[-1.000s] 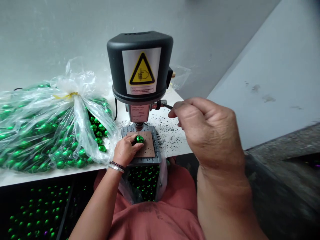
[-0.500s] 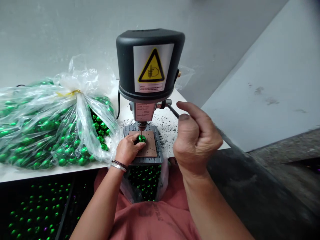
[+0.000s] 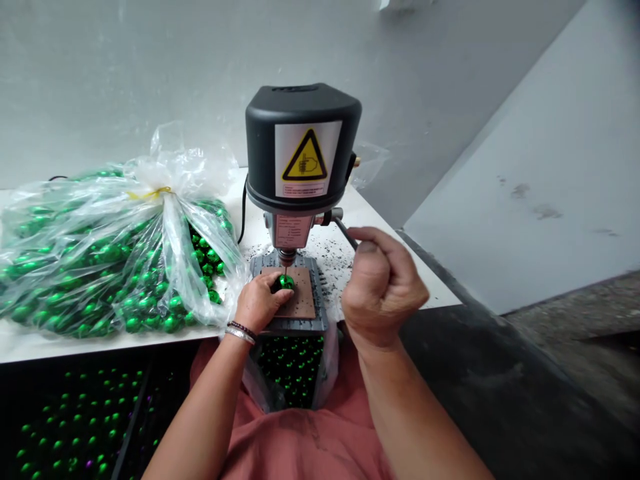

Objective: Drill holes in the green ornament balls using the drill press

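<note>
My left hand (image 3: 260, 300) pinches a shiny green ball (image 3: 286, 283) between thumb and fingers. The ball rests on a brown square board (image 3: 299, 308) that lies on the grey base of a small drill press (image 3: 304, 143). Right above the ball is the thin drill bit (image 3: 287, 270); whether its tip is in the ball I cannot tell. My right hand (image 3: 383, 287) is closed round the drill press lever (image 3: 346, 233) at the machine's right side, and its grip hides the lever's end.
A tied clear plastic bag (image 3: 173, 200) full of green balls spreads over the left of the white table (image 3: 375, 207). Dark shavings lie around the base. Below the table edge, an open bag (image 3: 290, 370) of green balls sits by my lap, and more balls (image 3: 75, 420) show lower left.
My view has shifted, so the drill press sits lower in the picture. My right hand looks slightly lower and nearer the machine, still on the lever. My left hand keeps the green ball under the bit.
</note>
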Action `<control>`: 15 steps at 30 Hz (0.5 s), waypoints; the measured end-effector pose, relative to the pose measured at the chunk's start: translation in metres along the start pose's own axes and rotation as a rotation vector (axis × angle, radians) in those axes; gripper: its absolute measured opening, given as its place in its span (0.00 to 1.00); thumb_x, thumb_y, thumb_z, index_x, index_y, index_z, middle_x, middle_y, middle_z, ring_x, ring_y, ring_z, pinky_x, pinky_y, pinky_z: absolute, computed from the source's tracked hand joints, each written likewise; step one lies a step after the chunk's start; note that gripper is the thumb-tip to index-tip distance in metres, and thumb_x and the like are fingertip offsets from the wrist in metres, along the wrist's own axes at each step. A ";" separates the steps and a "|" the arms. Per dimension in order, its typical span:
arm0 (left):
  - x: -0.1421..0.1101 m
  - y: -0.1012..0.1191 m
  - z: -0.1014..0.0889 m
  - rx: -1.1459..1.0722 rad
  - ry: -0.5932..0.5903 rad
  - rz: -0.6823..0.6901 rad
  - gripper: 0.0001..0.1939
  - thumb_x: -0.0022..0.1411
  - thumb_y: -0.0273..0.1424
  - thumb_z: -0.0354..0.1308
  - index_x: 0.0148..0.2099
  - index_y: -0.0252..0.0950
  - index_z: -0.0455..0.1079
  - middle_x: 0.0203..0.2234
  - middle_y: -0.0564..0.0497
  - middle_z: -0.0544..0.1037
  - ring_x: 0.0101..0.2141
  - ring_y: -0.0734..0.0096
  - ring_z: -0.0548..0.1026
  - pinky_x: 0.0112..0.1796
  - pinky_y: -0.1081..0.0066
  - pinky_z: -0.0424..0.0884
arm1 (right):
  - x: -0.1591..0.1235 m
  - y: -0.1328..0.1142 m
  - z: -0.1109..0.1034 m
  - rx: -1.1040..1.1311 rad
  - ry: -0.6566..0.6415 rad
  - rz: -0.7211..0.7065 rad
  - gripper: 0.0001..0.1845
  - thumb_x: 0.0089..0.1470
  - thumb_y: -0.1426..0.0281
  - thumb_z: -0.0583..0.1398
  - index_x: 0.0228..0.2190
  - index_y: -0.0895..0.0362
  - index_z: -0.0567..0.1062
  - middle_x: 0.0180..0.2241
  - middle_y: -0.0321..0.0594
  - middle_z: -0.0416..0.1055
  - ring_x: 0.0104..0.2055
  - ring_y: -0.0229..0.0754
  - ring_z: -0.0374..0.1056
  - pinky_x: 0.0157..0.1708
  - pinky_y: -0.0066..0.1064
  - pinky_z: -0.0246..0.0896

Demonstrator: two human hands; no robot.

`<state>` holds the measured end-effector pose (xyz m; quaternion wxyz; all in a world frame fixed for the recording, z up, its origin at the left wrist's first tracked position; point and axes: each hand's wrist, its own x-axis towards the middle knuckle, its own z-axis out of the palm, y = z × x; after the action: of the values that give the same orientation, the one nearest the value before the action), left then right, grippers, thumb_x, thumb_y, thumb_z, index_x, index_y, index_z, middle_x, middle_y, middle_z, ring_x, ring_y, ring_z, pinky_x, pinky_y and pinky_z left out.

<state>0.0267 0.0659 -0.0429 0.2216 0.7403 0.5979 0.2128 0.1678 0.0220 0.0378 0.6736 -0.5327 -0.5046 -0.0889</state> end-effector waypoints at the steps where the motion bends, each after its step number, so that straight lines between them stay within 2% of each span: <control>1: 0.000 0.000 0.001 -0.003 0.007 -0.003 0.20 0.52 0.39 0.56 0.48 0.40 0.70 0.40 0.48 0.76 0.40 0.65 0.72 0.42 0.68 0.65 | 0.009 -0.006 0.000 -0.002 -0.006 0.003 0.12 0.52 0.70 0.52 0.32 0.58 0.75 0.23 0.35 0.69 0.22 0.29 0.61 0.24 0.25 0.56; 5: -0.005 0.003 0.000 -0.035 0.060 -0.018 0.20 0.51 0.38 0.57 0.47 0.38 0.70 0.37 0.48 0.76 0.37 0.66 0.73 0.39 0.69 0.66 | 0.049 -0.025 0.003 0.029 -0.073 0.013 0.14 0.53 0.68 0.50 0.28 0.60 0.75 0.19 0.34 0.64 0.21 0.29 0.57 0.25 0.25 0.54; 8: -0.019 0.006 -0.009 -0.055 0.048 -0.006 0.20 0.51 0.37 0.57 0.47 0.37 0.70 0.36 0.48 0.76 0.36 0.67 0.73 0.38 0.70 0.66 | 0.064 -0.028 0.005 0.049 -0.126 0.008 0.15 0.53 0.67 0.50 0.25 0.58 0.74 0.18 0.34 0.62 0.22 0.29 0.55 0.25 0.26 0.51; 10: -0.030 0.007 -0.018 -0.064 -0.064 0.050 0.19 0.50 0.37 0.57 0.46 0.39 0.71 0.36 0.49 0.76 0.35 0.68 0.73 0.37 0.71 0.66 | 0.066 -0.027 0.006 0.061 -0.145 0.019 0.15 0.54 0.66 0.49 0.24 0.57 0.72 0.18 0.33 0.60 0.23 0.30 0.55 0.26 0.26 0.51; 12: -0.039 0.006 -0.027 -0.087 -0.232 0.114 0.19 0.49 0.37 0.58 0.45 0.41 0.71 0.37 0.51 0.77 0.36 0.68 0.73 0.38 0.72 0.66 | 0.064 -0.025 0.006 0.058 -0.149 0.028 0.15 0.55 0.65 0.49 0.24 0.57 0.71 0.18 0.33 0.57 0.23 0.30 0.55 0.27 0.26 0.51; 15: -0.046 0.003 -0.035 -0.128 -0.427 0.132 0.21 0.47 0.39 0.60 0.46 0.42 0.71 0.37 0.52 0.77 0.37 0.66 0.73 0.39 0.71 0.66 | 0.061 -0.024 0.007 0.037 -0.148 0.016 0.16 0.55 0.64 0.48 0.24 0.57 0.69 0.18 0.33 0.56 0.24 0.31 0.55 0.27 0.26 0.51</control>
<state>0.0000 0.0232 -0.0149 0.3751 0.7906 0.4729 0.1027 0.1773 0.0432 0.0999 0.6448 -0.5293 -0.5503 -0.0347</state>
